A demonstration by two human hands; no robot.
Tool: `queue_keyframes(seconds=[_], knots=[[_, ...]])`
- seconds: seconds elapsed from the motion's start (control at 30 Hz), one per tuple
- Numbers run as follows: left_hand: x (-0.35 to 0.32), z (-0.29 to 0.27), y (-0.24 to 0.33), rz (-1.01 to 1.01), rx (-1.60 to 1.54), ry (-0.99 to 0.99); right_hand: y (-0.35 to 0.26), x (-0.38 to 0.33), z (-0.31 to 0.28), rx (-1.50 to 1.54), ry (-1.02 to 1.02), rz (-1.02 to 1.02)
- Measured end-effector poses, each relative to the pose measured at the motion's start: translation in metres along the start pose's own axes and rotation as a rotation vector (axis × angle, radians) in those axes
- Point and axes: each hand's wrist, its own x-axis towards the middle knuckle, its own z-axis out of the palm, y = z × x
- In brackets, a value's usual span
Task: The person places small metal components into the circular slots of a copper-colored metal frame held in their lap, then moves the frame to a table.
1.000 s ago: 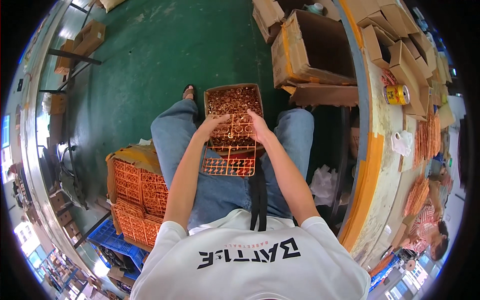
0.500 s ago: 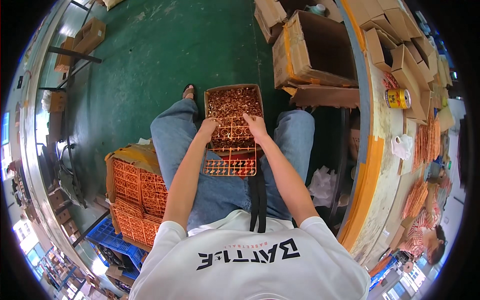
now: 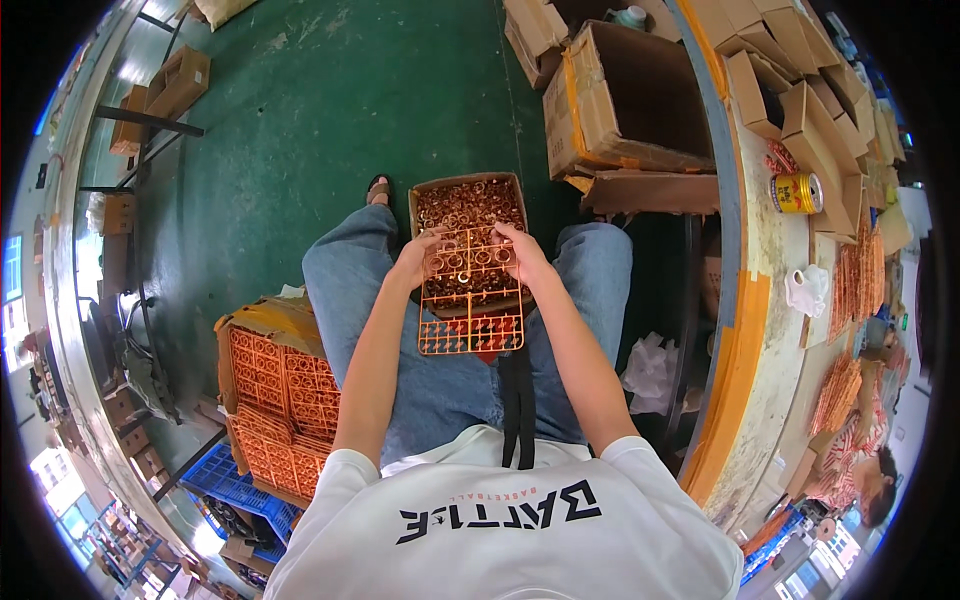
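Observation:
Between my knees I have an orange moulded plastic frame (image 3: 471,322), a flat grid with rings in its far part and rows of small bars in its near part. My left hand (image 3: 417,257) grips the frame's left edge beside the rings, fingers curled. On the opposite edge my right hand (image 3: 522,258) holds it too, its fingers reaching in toward the rings. Beneath and beyond the frame is a cardboard box (image 3: 412,208) filled with loose copper-coloured rings (image 3: 470,200). The frame covers the box's near part.
At my left, a torn carton (image 3: 265,312) holds stacked orange frames (image 3: 262,365), next to a blue plastic crate (image 3: 235,485). A large cardboard box (image 3: 570,120) stands ahead right. Along my right runs a worktable (image 3: 765,330) with a yellow can (image 3: 795,194), and another person sits farther off.
The frame has shifted slightly right, its near end still toward me. My fingers have changed position on its edges and now lie nearer the rings.

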Motion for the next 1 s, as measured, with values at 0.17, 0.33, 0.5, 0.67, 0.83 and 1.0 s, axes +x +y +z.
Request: queue_keyframes(seconds=[0.17, 0.33, 0.5, 0.67, 0.83, 1.0], knots=[[-0.011, 0.025, 0.001, 0.235, 0.042, 0.050, 0.001, 0.001, -0.012, -0.173, 0.031, -0.039], [0.000, 0.011, 0.000, 0.228, 0.114, -0.045, 0.000, -0.015, 0.002, -0.584, 0.247, -0.170], [0.007, -0.006, -0.004, 0.276, -0.012, 0.046, -0.009, -0.025, 0.010, -0.076, -0.131, 0.214], [0.009, 0.005, -0.014, 0.454, 0.215, 0.275, -0.002, -0.022, 0.004, -0.228, -0.161, 0.010], [-0.002, 0.005, -0.005, 0.097, 0.219, 0.100, -0.005, -0.022, -0.001, -0.298, -0.126, 0.043], [0.001, -0.008, -0.020, -0.013, 0.149, -0.020, 0.003, -0.022, 0.001, -0.644, 0.048, -0.098]])
